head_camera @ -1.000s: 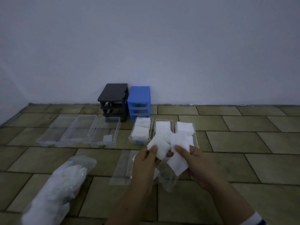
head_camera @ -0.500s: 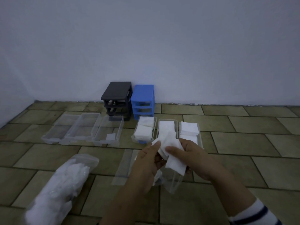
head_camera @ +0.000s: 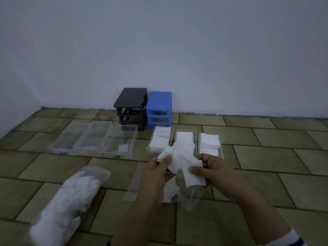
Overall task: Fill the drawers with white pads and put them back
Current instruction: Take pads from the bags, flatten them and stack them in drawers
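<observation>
Both hands hold a loose bunch of white pads [head_camera: 179,160] above the floor. My left hand [head_camera: 156,176] pinches its left end and my right hand [head_camera: 216,173] pinches the lower right pad. Just beyond them lie three clear drawers with pads in them: left [head_camera: 159,140], middle [head_camera: 184,137] and right [head_camera: 209,142]. Further left lie three more clear drawers: two bare ones [head_camera: 67,139] [head_camera: 95,137] and one [head_camera: 122,142] with a single pad. A black drawer frame [head_camera: 131,103] and a blue drawer frame [head_camera: 159,107] stand at the wall.
A full plastic bag of white pads [head_camera: 65,205] lies at the lower left. A nearly flat clear bag [head_camera: 186,196] lies under my hands, with a clear strip [head_camera: 136,181] beside it. The floor is tiled, the wall runs behind the frames.
My hands have drawn closer together and bunched the pads, which were spread apart a second ago. The view has shifted slightly.
</observation>
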